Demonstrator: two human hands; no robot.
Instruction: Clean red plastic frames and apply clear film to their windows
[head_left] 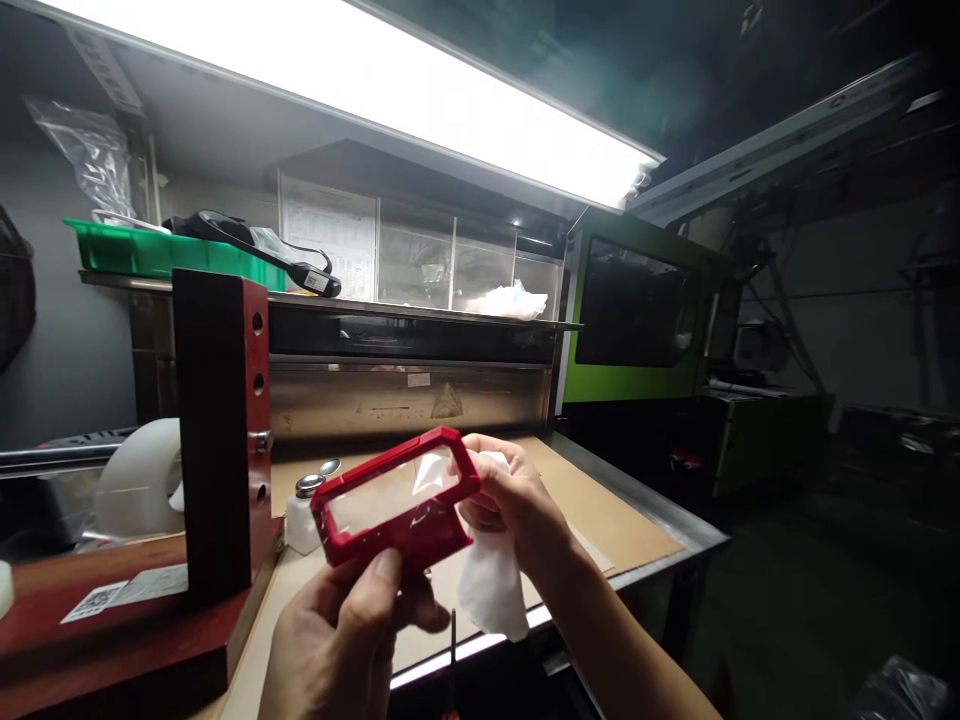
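A red plastic frame (431, 530) with a clear window is held up, tilted, above the bench. My left hand (337, 625) grips its lower edge, thumb on the near face. Closed round a white cloth (495, 590), my right hand (521, 490) is at the frame's right end. Part of the white cloth shows through the window, and the rest hangs below the fingers. Behind the frame's left end stands a white bottle (301, 525) with a metal cap. A thin dark rod (453, 650) with an orange end sticks up near the bench's front edge.
On the left stands a dark red fixture (219, 430) beside a large roll of clear film (139, 480). A shelf (420, 308) above carries a green tray (124, 250) and a black strapped device (255, 245). Beyond the cardboard-covered bench (630, 520) is a green machine (637, 310).
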